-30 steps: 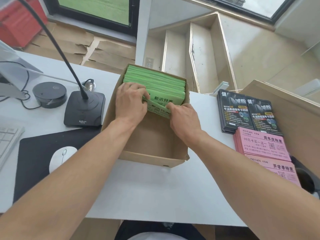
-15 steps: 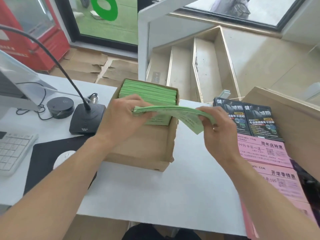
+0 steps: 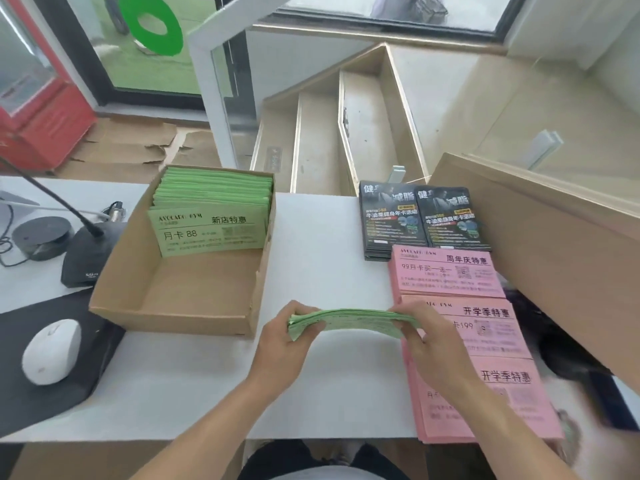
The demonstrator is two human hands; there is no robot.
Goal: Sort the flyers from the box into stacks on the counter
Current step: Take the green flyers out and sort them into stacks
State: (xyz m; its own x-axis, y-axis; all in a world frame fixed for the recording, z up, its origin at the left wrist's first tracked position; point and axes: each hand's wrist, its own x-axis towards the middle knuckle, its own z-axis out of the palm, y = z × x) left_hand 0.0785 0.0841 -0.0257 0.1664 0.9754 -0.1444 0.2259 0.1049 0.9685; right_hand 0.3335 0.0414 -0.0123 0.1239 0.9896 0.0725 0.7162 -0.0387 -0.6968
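Both hands are clamped on one bundle. The left hand (image 3: 284,344) grips the left end of a thin sheaf of green paper flyers (image 3: 349,322), and the right hand (image 3: 433,344) pinches the right end. The sheaf bows slightly between them, low over the white table (image 3: 214,386), just in front of the open brown cardboard box (image 3: 173,310). Whether its underside touches the table cannot be told.

Right of the box lies a column of pink paper flyer stacks (image 3: 485,393), their near end under the right forearm. Headings read "开学季特惠" on the nearer ones and "周年庆特惠" with "99月卡买一送一" on the farthest.

Left of the box sit a white computer mouse (image 3: 52,351) on a black mouse pad (image 3: 34,400), and farther back a black gooseneck microphone base (image 3: 86,258).

Inside the box, against its far wall, stands the remaining packed row of green flyers (image 3: 211,216). The front sheet reads "AVOCADO GYM", "新店特惠", "月卡 88".

Beyond the pink stacks, two stacks of black glossy flyers (image 3: 422,220) read "减脂" and "牛油果健身年卡活动".

Risks, as judged: loose sheets held only at the ends may fan out or slip from the middle if the grip eases. Set down too far right, the sheaf would overlap the pink stacks and mix the sorts.
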